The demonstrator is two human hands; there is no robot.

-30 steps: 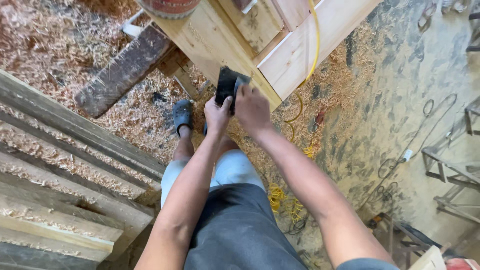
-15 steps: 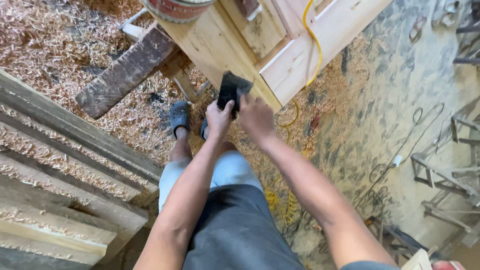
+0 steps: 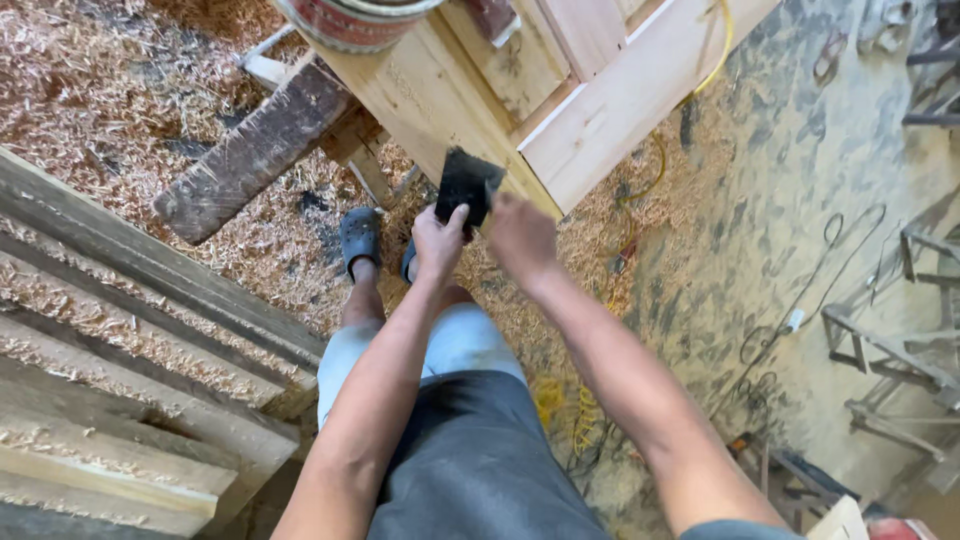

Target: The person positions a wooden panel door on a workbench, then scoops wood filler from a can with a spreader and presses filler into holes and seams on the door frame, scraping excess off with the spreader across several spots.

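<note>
Sawdust and wood shavings (image 3: 120,110) cover the workshop floor, thick on one side of the pale wooden frame (image 3: 640,90) and thinning to bare grey concrete (image 3: 800,220) on the other.

From the head camera we look down our own arms at a dark, flat rectangular pad (image 3: 467,187), matt black with worn corners. It sits against the frame's lower edge, tilted, just below the frame's corner. Our left hand (image 3: 438,243) grips the pad from beneath, thumb up along its face, so that hand is closed on it. Our right hand (image 3: 520,238) is just beside the pad on its frame-free side; we cannot tell whether its fingers touch the pad or close on anything. The two hands are near each other but apart.

Below the frame, our feet in dark clogs (image 3: 360,238) stand in the shavings. A dark plank (image 3: 250,155) leans out from under the frame toward stacked moulded boards (image 3: 130,350), which hem in that side closely. A red-banded bucket (image 3: 350,20) rests on the frame's top. A yellow cable (image 3: 650,170) trails past the frame's far edge onto the concrete, where the floor lies open up to metal stands (image 3: 900,350).
</note>
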